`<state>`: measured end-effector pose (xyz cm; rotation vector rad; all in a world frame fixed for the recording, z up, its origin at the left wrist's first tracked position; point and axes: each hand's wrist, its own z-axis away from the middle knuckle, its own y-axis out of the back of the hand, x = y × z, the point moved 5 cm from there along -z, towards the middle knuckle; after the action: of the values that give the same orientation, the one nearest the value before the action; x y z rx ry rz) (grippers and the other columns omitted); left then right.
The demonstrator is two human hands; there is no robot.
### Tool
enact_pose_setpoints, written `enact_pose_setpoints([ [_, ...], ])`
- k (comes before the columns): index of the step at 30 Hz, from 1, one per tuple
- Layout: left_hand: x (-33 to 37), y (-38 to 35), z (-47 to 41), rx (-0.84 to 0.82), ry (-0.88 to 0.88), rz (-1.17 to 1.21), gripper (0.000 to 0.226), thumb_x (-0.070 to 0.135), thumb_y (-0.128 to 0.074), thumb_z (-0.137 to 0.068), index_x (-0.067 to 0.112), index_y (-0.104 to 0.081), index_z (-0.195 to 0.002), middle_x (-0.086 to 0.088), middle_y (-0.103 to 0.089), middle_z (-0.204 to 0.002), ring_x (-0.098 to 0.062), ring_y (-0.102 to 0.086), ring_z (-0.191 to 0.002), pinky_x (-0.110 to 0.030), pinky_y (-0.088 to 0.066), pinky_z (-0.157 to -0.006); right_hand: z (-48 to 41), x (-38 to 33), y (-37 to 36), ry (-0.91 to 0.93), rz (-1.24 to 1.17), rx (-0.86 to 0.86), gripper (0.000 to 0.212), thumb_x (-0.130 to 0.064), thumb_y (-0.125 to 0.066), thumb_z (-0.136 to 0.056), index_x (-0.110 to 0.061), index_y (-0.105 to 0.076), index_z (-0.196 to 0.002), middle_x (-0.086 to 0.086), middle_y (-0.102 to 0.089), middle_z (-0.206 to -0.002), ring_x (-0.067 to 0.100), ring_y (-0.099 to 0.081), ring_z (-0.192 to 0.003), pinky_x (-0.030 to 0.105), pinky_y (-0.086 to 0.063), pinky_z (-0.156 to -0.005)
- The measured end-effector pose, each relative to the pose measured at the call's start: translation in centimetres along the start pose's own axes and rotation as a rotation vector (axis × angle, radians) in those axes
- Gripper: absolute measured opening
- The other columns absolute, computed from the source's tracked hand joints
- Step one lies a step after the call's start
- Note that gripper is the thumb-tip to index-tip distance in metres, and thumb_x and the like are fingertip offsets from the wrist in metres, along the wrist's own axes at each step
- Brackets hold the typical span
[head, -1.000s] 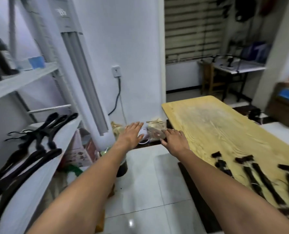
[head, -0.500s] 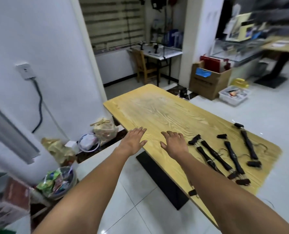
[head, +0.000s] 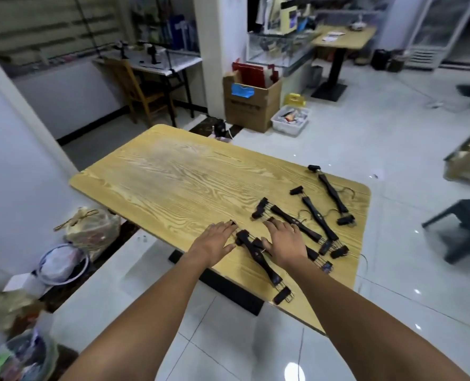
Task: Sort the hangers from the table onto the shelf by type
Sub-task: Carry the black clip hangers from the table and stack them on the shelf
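The right hand (head: 284,243) is covering the middle of the cluster, so how the bars are crossing under its palm and wrist cannot be made out. The thin wire hooks are showing only as faint curls (the clearest is curving out at 3 o'clock of the group). At 8 o'clock in the view, a heap of plastic bags (head: 91,229) is dissolving into blur. Several dark brown wooden clip hangers (head: 317,215) with black end clips are lying scattered on the light wooden table with rounded corners (head: 173,182), gathered toward its 4 o'clock corner, most slanting from 11 to 5 o'clock. The nearest hanger (head: 268,268) is running between the two hands, its lower clip sitting at the table's edge. The left hand (head: 214,242) is lying flat with straight fingers just beside that hanger's upper clip. The right hand's fingers are also stretching out straight over the bars. Neither hand is gripping anything, and whether the palms are pressing down cannot be told.
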<state>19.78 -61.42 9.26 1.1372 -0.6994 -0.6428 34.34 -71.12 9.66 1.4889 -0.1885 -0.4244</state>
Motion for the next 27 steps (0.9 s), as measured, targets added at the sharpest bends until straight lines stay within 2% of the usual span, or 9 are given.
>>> enact_pose_setpoints([
  [8,4.7,-3.7,-3.1,-0.064,-0.182,-0.046,0.056,0.032,-0.039,-0.1,0.019,-0.018,-0.15,-0.002,-0.018,-0.158,-0.017,-0.013,-0.146,-0.029,-0.007,-0.12,0.5,5.0,-2.5,-0.102,0.038,-0.076,0.052,-0.043,-0.032,-0.101,-0.022,-0.025,-0.148,0.005,-0.035,-0.15,0.025,-0.032,-0.138,0.041,-0.023,-0.114],
  [21,5.1,-9.1,-7.5,-0.267,-0.256,-0.205,0.06,0.022,-0.046,-0.098,0.013,-0.017,-0.15,-0.007,-0.016,-0.158,-0.022,-0.011,-0.146,-0.033,-0.004,-0.121,-2.5,7.1,-7.1,-0.035,0.0,-0.108,0.048,-0.039,-0.032,-0.101,-0.022,-0.03,-0.146,0.004,-0.04,-0.147,0.021,-0.036,-0.135,0.038,-0.027,-0.113],
  [27,4.8,-10.7,-9.0,-0.286,-0.298,-0.282,0.06,0.02,-0.058,-0.091,0.017,-0.031,-0.145,-0.01,-0.024,-0.152,-0.027,-0.02,-0.14,-0.037,-0.017,-0.118,-3.4,7.3,-8.1,-0.023,-0.015,-0.11,0.048,-0.039,-0.033,-0.1,-0.022,-0.032,-0.145,0.003,-0.041,-0.146,0.021,-0.037,-0.134,0.038,-0.027,-0.111],
])
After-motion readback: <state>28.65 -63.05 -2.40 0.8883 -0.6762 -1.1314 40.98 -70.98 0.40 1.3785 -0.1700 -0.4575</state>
